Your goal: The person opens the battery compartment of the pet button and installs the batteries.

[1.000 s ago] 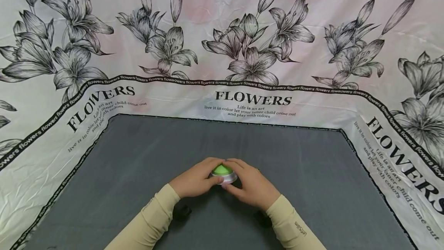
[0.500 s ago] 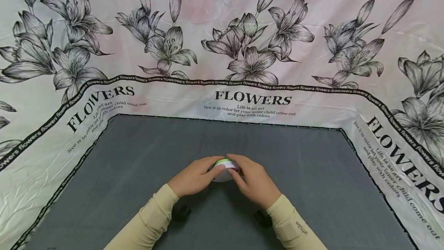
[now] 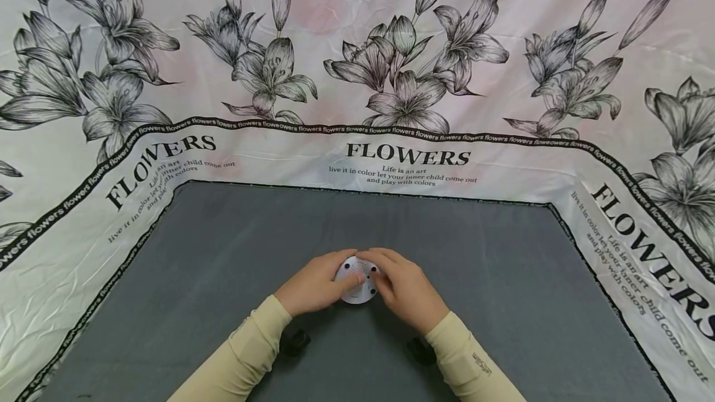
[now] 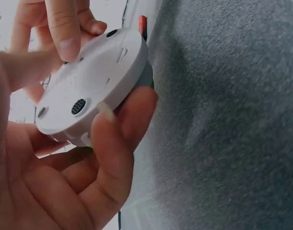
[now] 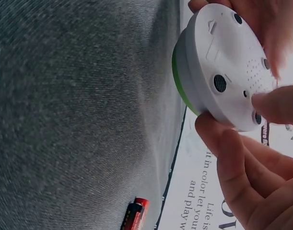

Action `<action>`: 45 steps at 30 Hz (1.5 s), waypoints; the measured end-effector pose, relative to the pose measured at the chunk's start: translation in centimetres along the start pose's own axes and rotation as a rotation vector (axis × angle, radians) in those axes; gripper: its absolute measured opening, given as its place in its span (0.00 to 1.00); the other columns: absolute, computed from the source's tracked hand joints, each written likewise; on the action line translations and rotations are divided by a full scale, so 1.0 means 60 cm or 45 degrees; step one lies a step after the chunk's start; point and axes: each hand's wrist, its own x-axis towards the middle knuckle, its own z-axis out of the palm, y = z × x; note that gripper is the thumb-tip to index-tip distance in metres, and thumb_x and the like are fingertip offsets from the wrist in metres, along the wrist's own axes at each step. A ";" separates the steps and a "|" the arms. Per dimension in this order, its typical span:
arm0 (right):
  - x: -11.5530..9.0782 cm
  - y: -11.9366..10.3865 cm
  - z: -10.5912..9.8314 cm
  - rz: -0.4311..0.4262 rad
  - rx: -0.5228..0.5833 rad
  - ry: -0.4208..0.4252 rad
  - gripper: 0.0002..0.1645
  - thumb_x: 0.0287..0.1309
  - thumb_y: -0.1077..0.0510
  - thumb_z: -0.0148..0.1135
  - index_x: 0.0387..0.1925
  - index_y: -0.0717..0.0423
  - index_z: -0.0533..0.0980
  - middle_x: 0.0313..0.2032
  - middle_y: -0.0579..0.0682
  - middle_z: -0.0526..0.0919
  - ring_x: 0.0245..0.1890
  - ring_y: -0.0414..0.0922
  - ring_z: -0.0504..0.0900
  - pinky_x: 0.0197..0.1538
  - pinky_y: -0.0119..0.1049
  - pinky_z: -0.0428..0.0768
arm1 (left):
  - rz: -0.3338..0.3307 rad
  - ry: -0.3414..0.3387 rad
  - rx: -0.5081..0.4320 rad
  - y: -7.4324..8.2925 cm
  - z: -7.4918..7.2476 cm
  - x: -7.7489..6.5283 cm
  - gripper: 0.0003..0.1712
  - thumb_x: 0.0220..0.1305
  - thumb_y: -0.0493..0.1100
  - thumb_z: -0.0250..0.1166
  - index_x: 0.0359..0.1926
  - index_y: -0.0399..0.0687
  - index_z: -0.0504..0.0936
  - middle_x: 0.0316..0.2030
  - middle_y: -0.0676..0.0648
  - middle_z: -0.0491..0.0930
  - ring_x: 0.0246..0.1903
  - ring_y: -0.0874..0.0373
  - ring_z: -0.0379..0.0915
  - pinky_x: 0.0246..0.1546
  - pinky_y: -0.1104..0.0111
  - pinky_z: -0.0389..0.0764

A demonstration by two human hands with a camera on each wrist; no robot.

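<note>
A round push button (image 3: 357, 294) with a white base is held between both hands, its underside turned up toward the head camera. That underside shows dark round feet, a patch of small holes and a lid outline in the right wrist view, where a green band (image 5: 183, 91) edges the far side. My left hand (image 3: 315, 284) grips it from the left, fingers under the rim and thumb over the base. From the right, my right hand (image 3: 410, 290) pinches the edge, with the thumb (image 5: 275, 104) on the base near a small hole. The green dome faces away, mostly hidden.
A red and black battery (image 5: 135, 214) lies on the grey cloth (image 3: 251, 234), and a red-ended one (image 4: 142, 26) shows beyond the button in the left wrist view. Black wrist devices (image 3: 294, 343) hang under both forearms. Flower-printed fabric (image 3: 408, 169) borders the cloth.
The button has been turned over: its green dome faced up one second ago, its side showed half a second ago, and its white underside faces up now. Both hands shifted their fingers round it.
</note>
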 end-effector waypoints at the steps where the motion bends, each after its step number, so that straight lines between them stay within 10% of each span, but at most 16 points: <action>1: 0.000 0.000 0.000 0.012 0.004 -0.012 0.30 0.71 0.64 0.70 0.70 0.45 0.80 0.63 0.49 0.84 0.41 0.40 0.86 0.42 0.36 0.85 | -0.015 -0.009 0.009 -0.001 0.002 0.001 0.37 0.78 0.61 0.65 0.80 0.55 0.69 0.61 0.50 0.83 0.50 0.58 0.83 0.48 0.59 0.84; 13: 0.000 -0.006 0.001 0.140 -0.024 -0.206 0.33 0.69 0.54 0.75 0.73 0.48 0.78 0.72 0.57 0.78 0.53 0.49 0.90 0.52 0.47 0.88 | -0.129 -0.059 0.026 -0.007 0.012 0.001 0.70 0.54 0.52 0.87 0.87 0.46 0.52 0.67 0.40 0.74 0.48 0.55 0.75 0.48 0.58 0.80; 27: 0.006 -0.012 0.000 0.087 -0.186 -0.257 0.21 0.65 0.48 0.78 0.58 0.43 0.88 0.70 0.56 0.82 0.58 0.52 0.90 0.57 0.50 0.88 | -0.044 -0.041 0.141 -0.018 0.019 0.004 0.59 0.63 0.47 0.81 0.86 0.47 0.57 0.73 0.37 0.71 0.62 0.50 0.77 0.57 0.54 0.81; 45: 0.027 -0.027 -0.001 -0.134 -0.289 -0.285 0.11 0.63 0.55 0.79 0.47 0.47 0.90 0.58 0.48 0.89 0.60 0.52 0.88 0.62 0.47 0.86 | 0.001 0.021 0.150 -0.019 0.021 0.004 0.56 0.60 0.47 0.83 0.83 0.44 0.62 0.67 0.38 0.76 0.54 0.52 0.78 0.53 0.56 0.81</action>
